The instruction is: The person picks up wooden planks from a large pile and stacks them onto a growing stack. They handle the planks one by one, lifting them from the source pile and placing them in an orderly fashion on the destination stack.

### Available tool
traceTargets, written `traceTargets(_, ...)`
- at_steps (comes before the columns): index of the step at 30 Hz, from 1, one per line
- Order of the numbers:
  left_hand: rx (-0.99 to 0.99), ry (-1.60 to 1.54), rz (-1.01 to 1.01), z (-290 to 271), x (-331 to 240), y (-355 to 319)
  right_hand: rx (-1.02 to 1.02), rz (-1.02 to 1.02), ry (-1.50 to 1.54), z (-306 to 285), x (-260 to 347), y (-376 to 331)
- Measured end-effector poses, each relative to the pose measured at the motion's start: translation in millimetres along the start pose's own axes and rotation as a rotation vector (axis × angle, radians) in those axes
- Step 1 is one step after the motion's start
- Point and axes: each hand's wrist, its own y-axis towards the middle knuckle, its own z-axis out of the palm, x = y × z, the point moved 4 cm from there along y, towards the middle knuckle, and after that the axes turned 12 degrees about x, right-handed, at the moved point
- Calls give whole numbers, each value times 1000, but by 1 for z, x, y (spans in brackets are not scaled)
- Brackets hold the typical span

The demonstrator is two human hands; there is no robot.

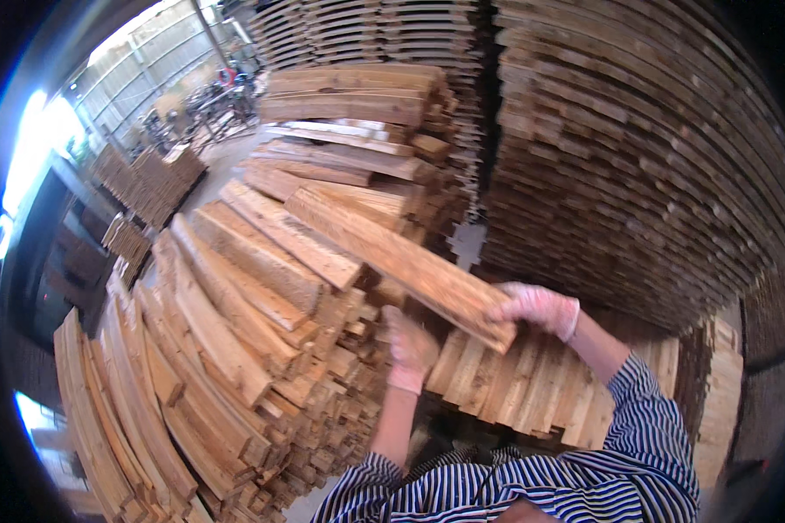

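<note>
A: Holding what, with the right hand (539, 308)?

B: Holding a long board (384, 248), by its near end. Gripping tight, with fingers (506, 303) bent round the wood.

A: And where to look for that long board?

B: In front of the body, up off the row of short boards (519, 383). Tilted across the middle, from the right hand to the upper left. Reaching out over the big wood pile (227, 296).

A: Touching that pile at the far end?

B: Cannot tell.

A: And holding anything with the left hand (412, 349)?

B: Holding nothing. Spread out loose, pointing up, below the long board and apart from it. Just beside the cut ends of the big wood pile. Too blurry to count each finger.

A: Wearing gloves (563, 315)?

B: Yes, pale pink and white, on both hands. See the striped sleeves (650, 423) too, dark and white.

A: What else to spot near the right hand?

B: Look just below for the short boards, lying side by side. Look behind for a tall stack (637, 157) of flat wood.

A: And far off?

B: See small stacks (153, 187) on the left, and a pale wall (144, 74) at the back.
</note>
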Motion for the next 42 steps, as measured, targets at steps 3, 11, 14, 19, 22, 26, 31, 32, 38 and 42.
traceTargets(3, 216, -186, 142, 60, -24, 29, -7, 147, 163, 13, -89, -91)
traceTargets(11, 145, -209, -238, 113, 166, 3, -638, 222, -891, 23, -112, -172)
traceTargets(14, 276, -88, -347, 152, 219, 0, -806, 100, -503, -4, -153, -201)
traceTargets(19, 56, 779, -497, 79, 248, -13, -771, 137, -281, -28, -213, -305)
traceTargets(22, 342, 928, -578, 51, 274, -24, -813, 580, -509, -62, -299, -399)
traceTargets(26, 781, 1637, -926, 59, 297, -47, -776, 971, -791, -82, -383, -504)
traceTargets(31, 1048, 2043, -961, 18, 341, -74, -600, 1050, -959, -99, -418, -533)
traceTargets(32, 1026, 1975, -1077, 28, 353, -70, -617, 1043, -974, -100, -439, -535)
traceTargets(38, 952, 2091, -846, 1, 395, -112, -889, 691, -885, -99, -474, -498)
traceTargets(42, 959, 2095, -792, -14, 393, -124, -882, 648, -993, -98, -478, -493)
